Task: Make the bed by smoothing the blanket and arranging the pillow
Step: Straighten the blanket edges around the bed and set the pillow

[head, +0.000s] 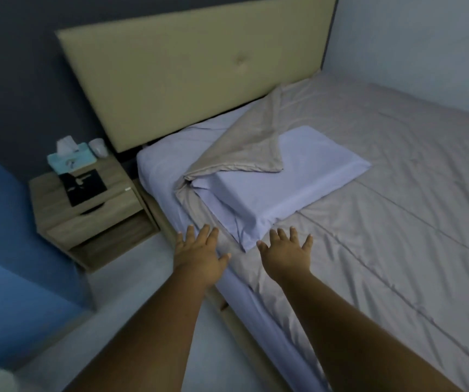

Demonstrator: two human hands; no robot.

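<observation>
A white pillow (287,182) lies flat on the bed, on top of the beige blanket (397,199). A corner of the blanket is folded back over the pillow's far left part (244,148), baring the white sheet (171,162) near the headboard. My left hand (199,256) hovers open, fingers spread, at the bed's left edge just short of the pillow's near corner. My right hand (287,253) is open too, spread over the blanket right beside that corner. Neither hand holds anything.
A padded beige headboard (188,72) stands behind the bed. Left of the bed is a wooden nightstand (86,216) with a tissue box (69,157), a white cup (99,147) and a black card. Pale floor (148,278) runs along the bed's left side; a wall closes the right.
</observation>
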